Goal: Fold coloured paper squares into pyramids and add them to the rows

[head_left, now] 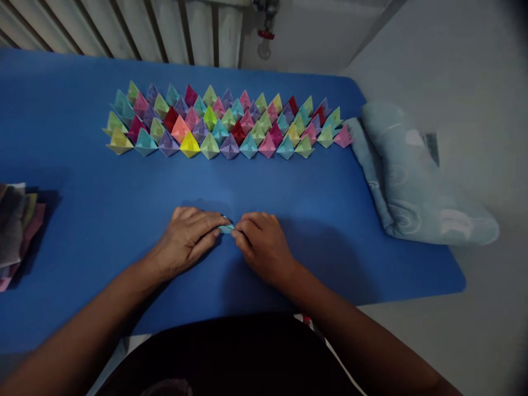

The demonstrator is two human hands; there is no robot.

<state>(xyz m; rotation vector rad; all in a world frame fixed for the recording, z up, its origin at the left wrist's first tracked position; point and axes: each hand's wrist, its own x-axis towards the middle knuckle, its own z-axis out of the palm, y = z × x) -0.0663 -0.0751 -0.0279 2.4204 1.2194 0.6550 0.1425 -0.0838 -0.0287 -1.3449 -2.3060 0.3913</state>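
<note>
A small piece of folded light-blue paper (226,228) lies low over the blue table (124,220), held between both hands. My left hand (192,234) is closed on its left end, thumb below and fingers above. At its right end my right hand (262,239) pinches the tip between thumb and curled fingers. Most of the paper is hidden under the fingers, so its full shape does not show. Beyond the hands stand several rows of folded paper boats (209,146) in many colours, packed close together.
At the left edge lies a stack of coloured paper sheets (20,236). A folded grey-blue blanket (412,181) rests on the table's right side, against the wall. Behind the table are a white radiator (165,27) and a valve with a red handle (266,34).
</note>
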